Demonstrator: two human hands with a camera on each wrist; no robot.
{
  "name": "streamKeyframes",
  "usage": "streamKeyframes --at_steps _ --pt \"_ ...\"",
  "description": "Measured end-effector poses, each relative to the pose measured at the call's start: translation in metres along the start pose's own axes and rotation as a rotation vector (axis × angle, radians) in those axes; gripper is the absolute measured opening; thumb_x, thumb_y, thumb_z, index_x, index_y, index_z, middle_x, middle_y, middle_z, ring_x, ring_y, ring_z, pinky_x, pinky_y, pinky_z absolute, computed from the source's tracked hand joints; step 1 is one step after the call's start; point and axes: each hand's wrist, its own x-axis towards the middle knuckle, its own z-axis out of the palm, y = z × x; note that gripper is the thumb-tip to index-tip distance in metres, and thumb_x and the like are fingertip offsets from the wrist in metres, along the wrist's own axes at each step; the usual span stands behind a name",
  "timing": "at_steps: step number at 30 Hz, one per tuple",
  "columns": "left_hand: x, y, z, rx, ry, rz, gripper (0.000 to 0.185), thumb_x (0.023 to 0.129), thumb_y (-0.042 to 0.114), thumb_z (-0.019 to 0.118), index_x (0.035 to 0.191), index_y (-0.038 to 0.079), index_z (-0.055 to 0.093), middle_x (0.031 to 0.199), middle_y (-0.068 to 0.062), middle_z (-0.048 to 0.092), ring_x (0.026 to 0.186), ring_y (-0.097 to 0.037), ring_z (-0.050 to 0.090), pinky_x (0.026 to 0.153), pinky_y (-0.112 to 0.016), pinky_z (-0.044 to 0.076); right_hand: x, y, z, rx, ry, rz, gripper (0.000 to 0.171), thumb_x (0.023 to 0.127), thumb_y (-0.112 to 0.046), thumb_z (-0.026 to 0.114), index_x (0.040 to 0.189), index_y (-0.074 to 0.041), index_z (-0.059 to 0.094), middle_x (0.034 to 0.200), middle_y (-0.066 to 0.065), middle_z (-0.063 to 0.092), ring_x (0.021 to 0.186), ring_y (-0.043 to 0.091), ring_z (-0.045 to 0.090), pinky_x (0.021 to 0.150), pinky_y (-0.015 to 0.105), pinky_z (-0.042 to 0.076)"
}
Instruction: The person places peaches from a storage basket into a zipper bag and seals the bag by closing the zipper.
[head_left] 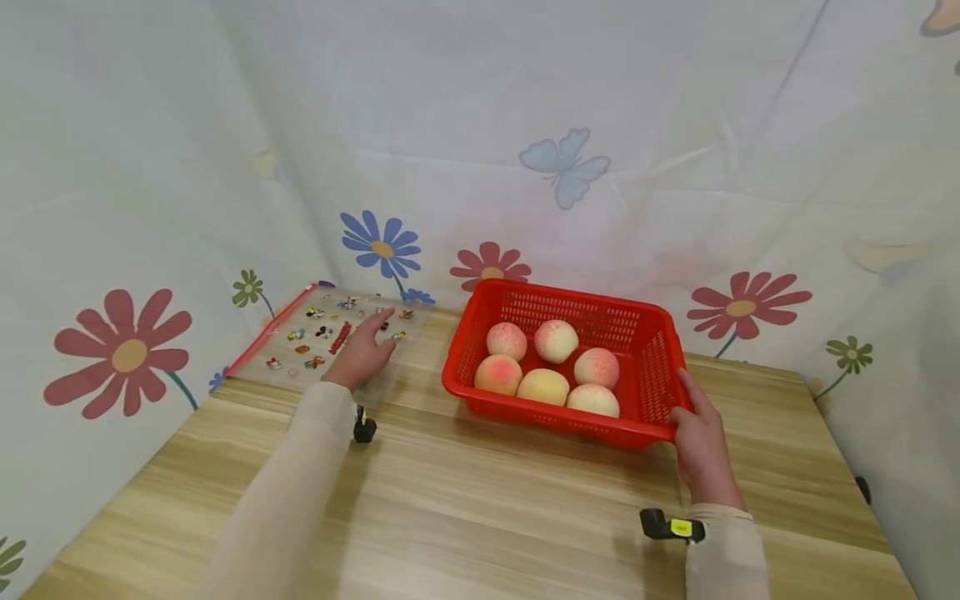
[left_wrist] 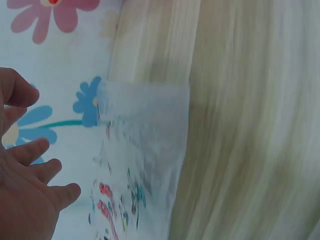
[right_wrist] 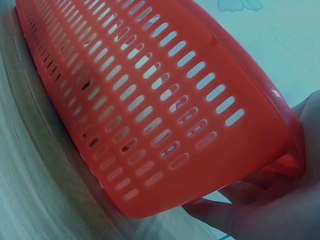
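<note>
On the wooden table [head_left: 480, 500], a red plastic basket [head_left: 652, 433] is gripped at its near right corner by the right hand [head_left: 701, 446], fingers curled under the rim. Six peaches [head_left: 543, 386] lie loose inside, round and matte. At the far left, the left hand [head_left: 363, 354] rests with spread fingers on a clear zip pouch [head_left: 300, 342] of small stickers. If the basket is lifted by one corner only, it could tilt and the peaches could roll. The smooth, thin pouch could slide on the table.

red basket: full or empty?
Partly full: the red basket holds six peaches in one layer, below its rim.
</note>
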Motion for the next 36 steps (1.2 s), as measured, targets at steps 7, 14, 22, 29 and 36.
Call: streamKeyframes --at_steps 7,14,22,29,36 --pt "0.003 -0.015 -0.008 0.052 -0.028 -0.022 0.062 0.096 0.017 0.042 0.155 0.017 0.022 0.161 -0.019 0.016 0.147 -0.041 0.016 0.108 -0.059 0.031 -0.001 -0.002 0.001 0.0 0.0 0.013 0.069 0.098 -0.005 0.031 0.153 -0.043 0.014 0.163 0.004 0.014 0.138 0.033 0.032 0.088 0.028 0.052" --pt "0.005 -0.031 -0.016 0.182 -0.049 -0.086 0.061 0.099 0.026 0.043 0.154 0.012 0.023 0.156 -0.026 0.022 0.141 -0.045 0.026 0.11 -0.068 0.023 -0.002 -0.003 0.0 -0.006 0.0 0.022 0.068 0.099 -0.006 0.032 0.152 -0.044 0.013 0.163 0.004 0.013 0.139 0.033 0.031 0.091 0.032 0.05" --pt "0.005 -0.05 -0.021 0.287 -0.125 -0.18 0.065 0.093 0.026 0.045 0.154 0.01 0.025 0.157 -0.029 0.018 0.143 -0.051 0.011 0.104 -0.078 0.015 -0.002 -0.003 0.001 -0.008 -0.003 0.015 0.068 0.099 -0.005 0.031 0.153 -0.042 0.013 0.163 0.005 0.014 0.139 0.033 0.031 0.092 0.033 0.049" --pt "0.006 -0.054 -0.017 0.344 -0.22 -0.282 0.063 0.09 0.023 0.046 0.151 0.013 0.033 0.153 -0.027 0.029 0.138 -0.053 0.026 0.103 -0.072 0.027 0.0 0.0 0.001 0.0 -0.003 0.014 0.068 0.099 -0.004 0.029 0.153 -0.041 0.013 0.164 0.003 0.012 0.14 0.032 0.03 0.097 0.039 0.044" --pt "0.006 -0.046 -0.018 0.366 -0.265 -0.323 0.064 0.087 0.017 0.051 0.149 0.013 0.036 0.151 -0.028 0.03 0.136 -0.054 0.027 0.102 -0.068 0.034 0.001 0.001 0.001 0.006 0.002 0.009 0.068 0.099 -0.003 0.03 0.153 -0.042 0.014 0.164 0.002 0.013 0.141 0.032 0.029 0.096 0.037 0.045"
